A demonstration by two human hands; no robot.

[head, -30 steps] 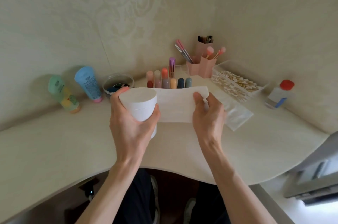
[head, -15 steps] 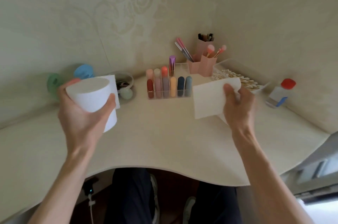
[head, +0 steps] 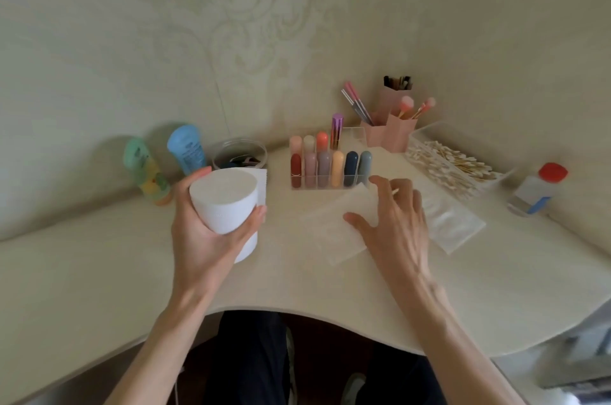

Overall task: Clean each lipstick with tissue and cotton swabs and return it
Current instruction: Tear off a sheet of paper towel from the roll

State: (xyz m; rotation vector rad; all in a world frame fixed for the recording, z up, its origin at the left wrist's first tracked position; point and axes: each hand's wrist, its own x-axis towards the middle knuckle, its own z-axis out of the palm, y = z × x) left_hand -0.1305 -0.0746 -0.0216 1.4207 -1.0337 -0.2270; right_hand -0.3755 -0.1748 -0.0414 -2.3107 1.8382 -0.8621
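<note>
- The left hand (head: 211, 232) is wrapped around a white cylindrical roll of tissue paper (head: 228, 203), holding it tilted above the pale cream desk (head: 99, 272); a short loose tail of paper sticks out on the roll's far side.
- The right hand (head: 396, 226) is released, fingers spread and palm down, over a torn square sheet of white tissue (head: 334, 232) lying flat on the desk; whether the fingertips touch the sheet cannot be told.
- Just beyond that sheet stands a clear acrylic organiser (head: 330, 181) holding the lipsticks (head: 330, 163) upright in two rows: red, pink, mauve, orange, navy and grey-green in front, paler ones and a metallic purple tube behind.
- To the right of the organiser a clear open tray of cotton swabs (head: 449, 166) sits near the wall, with a clear flat lid (head: 453, 226) lying in front of it.
- Pink brush holders (head: 393, 133) stand behind the organiser.
- A small clear bottle with a red cap (head: 535, 189) stands at far right.
- At the left, a green tube (head: 145, 170), a blue tube (head: 186, 150) and a round clear jar (head: 239, 153) line the wall.
</note>
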